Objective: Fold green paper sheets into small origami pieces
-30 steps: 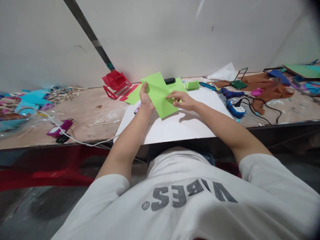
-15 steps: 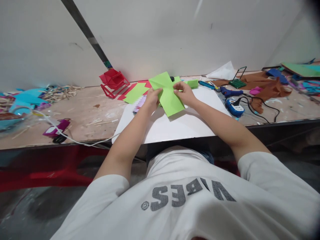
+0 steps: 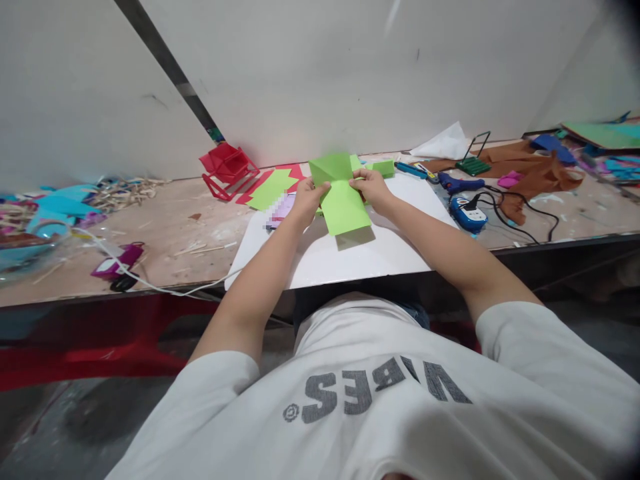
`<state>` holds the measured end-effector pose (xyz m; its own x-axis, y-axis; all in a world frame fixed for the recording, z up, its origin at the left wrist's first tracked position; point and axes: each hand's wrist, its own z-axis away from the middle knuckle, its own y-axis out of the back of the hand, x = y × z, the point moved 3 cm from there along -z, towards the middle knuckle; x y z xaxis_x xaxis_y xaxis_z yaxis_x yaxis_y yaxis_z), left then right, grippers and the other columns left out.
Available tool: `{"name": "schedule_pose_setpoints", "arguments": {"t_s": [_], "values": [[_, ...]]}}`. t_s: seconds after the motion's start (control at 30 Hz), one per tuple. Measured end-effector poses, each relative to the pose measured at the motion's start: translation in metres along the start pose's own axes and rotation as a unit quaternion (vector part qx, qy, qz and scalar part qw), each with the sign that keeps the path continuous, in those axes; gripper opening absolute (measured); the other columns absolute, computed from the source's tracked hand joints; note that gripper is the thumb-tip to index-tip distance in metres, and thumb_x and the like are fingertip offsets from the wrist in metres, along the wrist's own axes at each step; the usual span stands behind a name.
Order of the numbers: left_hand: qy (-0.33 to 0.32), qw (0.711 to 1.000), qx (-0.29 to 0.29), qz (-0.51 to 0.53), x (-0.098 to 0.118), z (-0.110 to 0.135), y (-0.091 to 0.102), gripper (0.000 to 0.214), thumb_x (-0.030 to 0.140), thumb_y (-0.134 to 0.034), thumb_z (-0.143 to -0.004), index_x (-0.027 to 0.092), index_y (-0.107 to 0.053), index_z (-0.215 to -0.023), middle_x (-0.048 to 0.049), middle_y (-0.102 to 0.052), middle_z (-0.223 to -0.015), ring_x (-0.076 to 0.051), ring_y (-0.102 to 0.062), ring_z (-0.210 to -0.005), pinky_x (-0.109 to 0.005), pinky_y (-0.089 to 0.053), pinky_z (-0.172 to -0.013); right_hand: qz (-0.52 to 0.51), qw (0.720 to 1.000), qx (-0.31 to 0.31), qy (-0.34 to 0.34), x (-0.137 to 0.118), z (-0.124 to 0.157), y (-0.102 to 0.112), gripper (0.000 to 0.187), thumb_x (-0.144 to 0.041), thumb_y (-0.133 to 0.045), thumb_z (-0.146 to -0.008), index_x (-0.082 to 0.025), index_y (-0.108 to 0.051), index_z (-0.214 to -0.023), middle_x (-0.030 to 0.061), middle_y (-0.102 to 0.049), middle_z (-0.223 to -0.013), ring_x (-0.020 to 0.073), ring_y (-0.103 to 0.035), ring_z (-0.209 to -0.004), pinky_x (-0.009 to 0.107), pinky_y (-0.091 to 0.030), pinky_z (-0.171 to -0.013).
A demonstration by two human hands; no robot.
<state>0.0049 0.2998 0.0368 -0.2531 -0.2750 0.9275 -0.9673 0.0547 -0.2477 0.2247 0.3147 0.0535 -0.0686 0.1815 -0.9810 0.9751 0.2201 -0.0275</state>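
- Two hands meet above the board (image 3: 360,257) in the head view: the left hand (image 3: 309,198) and the right hand (image 3: 373,187), both closed on the paper (image 3: 347,210).
- The paper is green and creased across its middle. One flap stands up behind the hands and the other slopes down toward the person.
- The left hand pinches the paper's left edge at the crease, and the right hand pinches the right edge at the same height. The fingers of both are pressed together on the sheet.
- The paper is held just clear of the board, and its shadow falls on the white surface below its lower edge.
- The board lies on the bench (image 3: 170,230) and juts over its near edge.
- A second green sheet (image 3: 273,188) lies flat left of the left hand, partly on red paper, with a red chair model (image 3: 227,170) beyond it.
- A small green block (image 3: 384,167) sits just behind the right hand.
- To the right lie a blue glue gun (image 3: 460,183), a blue socket block (image 3: 466,212) with black leads, and brown cloth (image 3: 543,177).
- On the far left are loose sticks (image 3: 125,190), a purple gadget (image 3: 117,261) and a white cable (image 3: 165,290).
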Motion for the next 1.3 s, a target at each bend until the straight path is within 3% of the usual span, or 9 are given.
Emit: {"name": "schedule_pose_setpoints", "arguments": {"t_s": [0.2, 0.33, 0.4, 0.53, 0.63, 0.73, 1.0, 1.17, 1.3], "values": [[-0.032, 0.999, 0.015, -0.017, 0.015, 0.007, -0.004, 0.051, 0.054, -0.114, -0.073, 0.027, -0.088, -0.107, -0.0120, -0.096, -0.115, -0.040, -0.094, -0.122, -0.048, -0.076, -0.099, -0.058, 0.998, -0.034, -0.016, 0.002, -0.001, 0.001, 0.023, -0.027, -0.089, -0.082, -0.027, -0.073, -0.099, -0.0061, -0.064, -0.067, 0.0142, -0.043, -0.053, 0.029, -0.035, -0.050], [-0.010, 1.000, -0.024, 0.007, 0.021, 0.013, -0.004, 0.050, 0.045, -0.105, -0.073, 0.028, -0.086, -0.116, -0.0089, -0.094, -0.116, -0.026, -0.087, -0.084, -0.041, -0.071, -0.076, -0.125, 0.991, -0.033, -0.025, 0.009, -0.012, 0.004, 0.024, -0.026, -0.089, -0.084, -0.024, -0.080, -0.106, -0.0009, -0.080, -0.080, 0.0191, -0.067, -0.064, 0.036, -0.067, -0.073], [0.010, 0.999, -0.038, 0.007, 0.019, 0.014, -0.006, 0.055, 0.042, -0.102, -0.076, 0.029, -0.084, -0.126, -0.0089, -0.093, -0.119, -0.022, -0.083, -0.075, -0.041, -0.070, -0.072, -0.132, 0.990, -0.026, -0.035, 0.014, -0.019, 0.008, 0.023, -0.025, -0.091, -0.085, -0.024, -0.079, -0.104, 0.0014, -0.084, -0.085, 0.0244, -0.080, -0.079, 0.043, -0.075, -0.089], [0.022, 0.999, -0.029, 0.008, 0.007, 0.012, -0.010, 0.072, 0.041, -0.107, -0.074, 0.030, -0.078, -0.139, -0.0116, -0.092, -0.125, -0.035, -0.094, -0.101, -0.050, -0.079, -0.093, -0.108, 0.994, -0.012, -0.018, 0.019, -0.024, 0.015, 0.029, -0.027, -0.097, -0.081, -0.027, -0.076, -0.100, 0.0007, -0.085, -0.089, 0.0254, -0.085, -0.089, 0.043, -0.076, -0.094], [0.000, 1.000, -0.019, 0.006, 0.000, 0.010, -0.012, 0.075, 0.044, -0.113, -0.067, 0.027, -0.080, -0.132, -0.0140, -0.095, -0.127, -0.047, -0.093, -0.135, -0.059, -0.077, -0.116, -0.121, 0.992, -0.045, -0.001, 0.019, -0.015, 0.010, 0.045, -0.037, -0.108, -0.075, -0.028, -0.076, -0.106, 0.0008, -0.087, -0.094, 0.0253, -0.086, -0.093, 0.040, -0.075, -0.091], [-0.018, 1.000, -0.021, 0.005, -0.002, 0.010, -0.014, 0.068, 0.046, -0.113, -0.068, 0.025, -0.084, -0.125, -0.0146, -0.098, -0.128, -0.049, -0.088, -0.152, -0.062, -0.072, -0.129, -0.113, 0.992, -0.060, -0.006, 0.016, -0.005, 0.004, 0.056, -0.040, -0.114, -0.067, -0.026, -0.081, -0.110, 0.0025, -0.090, -0.097, 0.0257, -0.087, -0.096, 0.037, -0.073, -0.086], [0.001, 1.000, 0.002, 0.025, 0.007, 0.010, -0.013, 0.040, 0.043, -0.109, -0.075, 0.028, -0.079, -0.097, -0.0109, -0.095, -0.119, -0.049, -0.085, -0.154, -0.065, -0.071, -0.129, -0.077, 0.996, -0.034, 0.023, 0.004, -0.010, 0.001, 0.040, -0.043, -0.104, -0.078, -0.029, -0.070, -0.094, -0.0015, -0.076, -0.086, 0.0233, -0.076, -0.083, 0.038, -0.066, -0.082], [0.026, 0.999, 0.024, 0.032, 0.011, 0.004, -0.001, 0.031, 0.045, -0.101, -0.085, 0.029, -0.076, -0.090, -0.0093, -0.090, -0.109, -0.049, -0.088, -0.143, -0.063, -0.074, -0.120, -0.080, 0.996, -0.029, 0.018, -0.004, -0.009, 0.006, 0.018, -0.027, -0.082, -0.080, -0.026, -0.073, -0.095, -0.0038, -0.063, -0.078, 0.0166, -0.056, -0.067, 0.028, -0.046, -0.066], [0.037, 0.998, 0.005, 0.048, 0.012, 0.000, 0.006, 0.027, 0.052, -0.091, -0.089, 0.029, -0.077, -0.090, -0.0108, -0.089, -0.105, -0.049, -0.089, -0.137, -0.066, -0.076, -0.116, -0.063, 0.996, -0.056, 0.019, -0.013, -0.004, 0.009, 0.014, -0.024, -0.075, -0.078, -0.024, -0.076, -0.092, -0.0030, -0.061, -0.076, 0.0169, -0.057, -0.067, 0.029, -0.048, -0.065]]}}
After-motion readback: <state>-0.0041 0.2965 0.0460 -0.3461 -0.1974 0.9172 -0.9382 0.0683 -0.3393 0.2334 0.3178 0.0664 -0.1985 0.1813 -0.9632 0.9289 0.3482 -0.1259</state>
